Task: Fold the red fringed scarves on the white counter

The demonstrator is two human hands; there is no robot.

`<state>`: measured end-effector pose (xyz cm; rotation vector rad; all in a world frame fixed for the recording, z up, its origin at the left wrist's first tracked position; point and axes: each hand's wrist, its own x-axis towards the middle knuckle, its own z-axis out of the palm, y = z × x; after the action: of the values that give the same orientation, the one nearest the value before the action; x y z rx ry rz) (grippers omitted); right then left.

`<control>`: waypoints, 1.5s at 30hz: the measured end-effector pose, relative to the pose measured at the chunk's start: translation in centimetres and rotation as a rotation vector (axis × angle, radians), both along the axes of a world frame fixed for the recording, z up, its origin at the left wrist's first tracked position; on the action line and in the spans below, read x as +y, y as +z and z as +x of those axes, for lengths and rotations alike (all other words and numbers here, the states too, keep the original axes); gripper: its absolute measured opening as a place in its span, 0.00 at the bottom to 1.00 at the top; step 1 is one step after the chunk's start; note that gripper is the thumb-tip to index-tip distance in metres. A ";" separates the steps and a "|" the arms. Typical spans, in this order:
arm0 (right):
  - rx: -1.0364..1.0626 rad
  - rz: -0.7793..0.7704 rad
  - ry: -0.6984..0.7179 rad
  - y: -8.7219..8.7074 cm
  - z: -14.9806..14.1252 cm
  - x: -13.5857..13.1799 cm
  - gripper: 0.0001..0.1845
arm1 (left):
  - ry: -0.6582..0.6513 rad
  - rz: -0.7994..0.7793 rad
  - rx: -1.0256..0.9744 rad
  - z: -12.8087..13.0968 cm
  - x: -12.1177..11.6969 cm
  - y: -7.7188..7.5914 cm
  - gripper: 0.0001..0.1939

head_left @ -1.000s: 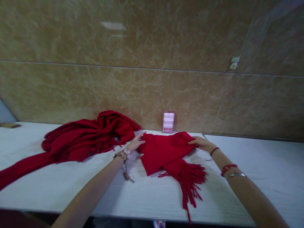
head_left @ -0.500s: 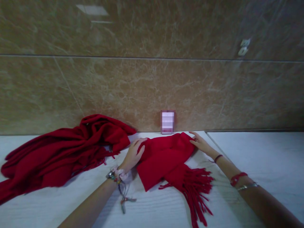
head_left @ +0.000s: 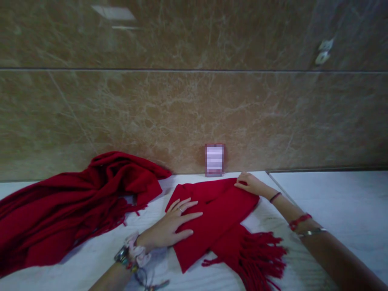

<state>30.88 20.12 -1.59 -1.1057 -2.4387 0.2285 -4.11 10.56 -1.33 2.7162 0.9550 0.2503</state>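
Note:
A red scarf (head_left: pixel 218 214) lies folded across itself on the white tabletop in front of me, its fringe (head_left: pixel 263 258) spreading toward the lower right. Flat on the left part of the fold rests my left hand (head_left: pixel 172 222), fingers spread. At the far right edge, my right hand (head_left: pixel 250 184) has its fingers bent and closed on the fabric. More red fringed cloth (head_left: pixel 75 210) lies crumpled in a long heap to the left, with a strip of table between it and the folded scarf.
A small upright rectangle (head_left: pixel 215 160), its face blurred out, leans against the brown marble wall (head_left: pixel 169 117) behind the scarf. The white tabletop (head_left: pixel 327 202) has a seam on the right. Wall sockets (head_left: pixel 323 51) show at upper right.
My left hand has slid from the scarf's left edge onto its top and flattened. My right hand has moved from the right corner to the far edge. The folded part looks wider and smoother.

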 end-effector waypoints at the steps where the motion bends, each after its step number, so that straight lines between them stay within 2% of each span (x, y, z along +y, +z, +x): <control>1: 0.025 0.007 -0.017 0.2 0.2 -0.1 0.18 | -0.008 0.011 0.013 0.0 0.0 0.1 0.24; 6: 0.383 -0.058 -0.074 1.5 0.7 -0.6 0.22 | -0.013 0.039 0.026 0.1 0.2 0.2 0.22; 9: 0.525 -0.159 -0.114 1.3 0.5 -0.7 0.23 | 0.004 0.043 0.012 0.1 0.2 0.2 0.21; 12: 0.424 -0.142 -0.239 0.4 0.3 -0.5 0.21 | 0.018 0.055 -0.008 0.1 0.1 0.0 0.21; 16: 0.147 0.077 -0.378 -0.8 0.2 -0.4 0.10 | 0.026 0.085 -0.022 0.4 0.0 -0.1 0.20; 20: -0.040 0.266 -0.469 -0.4 -0.3 -0.5 0.09 | 0.027 0.139 -0.055 0.7 -0.3 0.2 0.20; 24: 0.058 0.280 -0.375 1.8 -1.1 -1.6 0.09 | 0.013 0.191 -0.096 1.1 -0.8 0.8 0.19; 27: 0.137 0.216 -0.212 3.0 -2.2 -4.4 0.09 | -0.032 0.196 -0.102 1.3 -1.1 1.1 0.19; 31: 0.076 0.089 0.064 2.4 -3.8 -9.7 0.09 | -0.082 0.180 -0.123 1.6 -1.2 1.2 0.19; 33: 0.053 0.059 0.111 1.7 -4.1 -11.9 0.09 | -0.094 0.177 -0.136 1.7 -1.3 1.1 0.19; 35: 0.044 0.053 0.093 1.2 -4.1 -13.5 0.08 | -0.107 0.172 -0.141 1.8 -1.4 1.1 0.19; 39: 0.024 -0.050 0.104 1.4 -3.6 -15.0 0.07 | -0.135 0.139 -0.119 1.8 -2.1 1.2 0.21; 42: -0.028 -0.110 0.240 1.8 -3.4 -15.4 0.10 | -0.143 0.111 -0.096 1.9 -2.8 1.3 0.23; 45: -0.096 -0.085 0.321 1.9 -3.4 -15.7 0.17 | -0.138 0.084 -0.079 2.1 -3.1 1.3 0.26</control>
<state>27.46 4.37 0.29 -0.7685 -2.7080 0.3905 -2.00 7.42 -0.01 2.8096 0.7487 0.3751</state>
